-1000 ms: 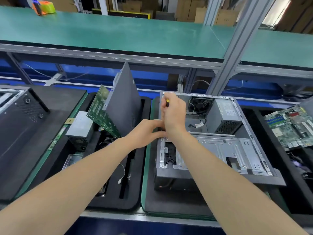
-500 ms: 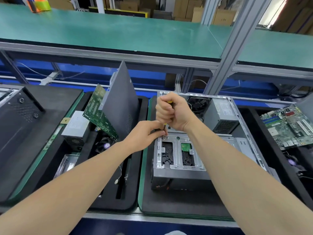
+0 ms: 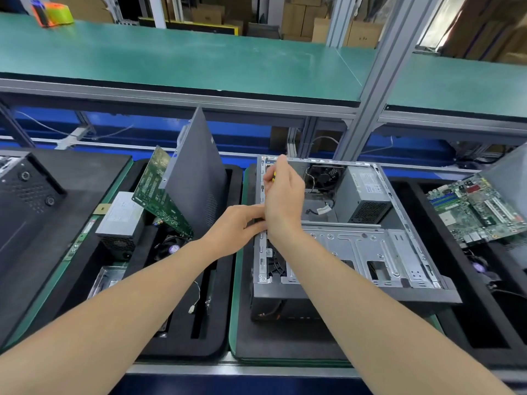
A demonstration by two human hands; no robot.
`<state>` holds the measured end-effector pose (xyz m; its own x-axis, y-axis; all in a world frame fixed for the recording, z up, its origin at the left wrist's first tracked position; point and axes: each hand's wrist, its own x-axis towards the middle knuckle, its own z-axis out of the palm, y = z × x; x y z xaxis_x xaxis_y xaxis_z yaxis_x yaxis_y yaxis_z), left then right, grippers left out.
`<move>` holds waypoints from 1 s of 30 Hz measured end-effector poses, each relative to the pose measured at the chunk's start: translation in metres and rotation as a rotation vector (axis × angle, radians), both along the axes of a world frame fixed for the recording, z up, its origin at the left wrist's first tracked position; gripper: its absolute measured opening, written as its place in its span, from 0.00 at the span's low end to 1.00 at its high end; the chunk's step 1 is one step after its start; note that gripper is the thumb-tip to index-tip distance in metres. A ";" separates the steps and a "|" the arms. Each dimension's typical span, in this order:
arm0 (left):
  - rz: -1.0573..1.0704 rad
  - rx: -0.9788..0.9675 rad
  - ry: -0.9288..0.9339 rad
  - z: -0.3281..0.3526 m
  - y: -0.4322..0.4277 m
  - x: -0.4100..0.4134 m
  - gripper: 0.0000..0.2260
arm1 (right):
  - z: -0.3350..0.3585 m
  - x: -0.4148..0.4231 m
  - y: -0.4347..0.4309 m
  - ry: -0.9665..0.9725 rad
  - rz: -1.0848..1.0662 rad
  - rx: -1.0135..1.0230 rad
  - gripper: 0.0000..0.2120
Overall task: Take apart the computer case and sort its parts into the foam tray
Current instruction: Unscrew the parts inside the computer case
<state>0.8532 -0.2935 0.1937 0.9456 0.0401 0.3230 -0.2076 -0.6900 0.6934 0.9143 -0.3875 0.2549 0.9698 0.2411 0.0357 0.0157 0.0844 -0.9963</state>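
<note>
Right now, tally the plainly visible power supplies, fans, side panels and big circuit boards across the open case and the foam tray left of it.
Power supplies: 2 (case power supply, tray power supply)
Fans: 2 (case fan, tray fan)
Side panels: 1 (side panel)
Big circuit boards: 1 (green board)
Total: 6

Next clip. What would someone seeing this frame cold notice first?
At centre, both hands work over the open grey metal computer case: the right hand grips a yellow-handled screwdriver, the left hand reaches the case's left edge. To its left, a dark grey side panel stands tilted in the black foam tray beside a green circuit board.
</note>
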 end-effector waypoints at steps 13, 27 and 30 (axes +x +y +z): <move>-0.002 -0.039 0.107 -0.014 0.008 0.006 0.06 | 0.003 0.055 -0.014 0.174 0.891 0.063 0.25; -0.002 0.012 0.122 -0.010 0.011 0.008 0.06 | 0.005 0.045 -0.021 0.058 0.593 0.007 0.16; -0.010 0.016 0.087 -0.012 0.010 0.008 0.06 | 0.005 0.026 -0.018 0.003 0.253 -0.030 0.17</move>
<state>0.8615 -0.2831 0.1821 0.9703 0.0264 0.2403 -0.1538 -0.6997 0.6977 0.9403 -0.4052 0.2604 0.8787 0.4769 0.0221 -0.0053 0.0561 -0.9984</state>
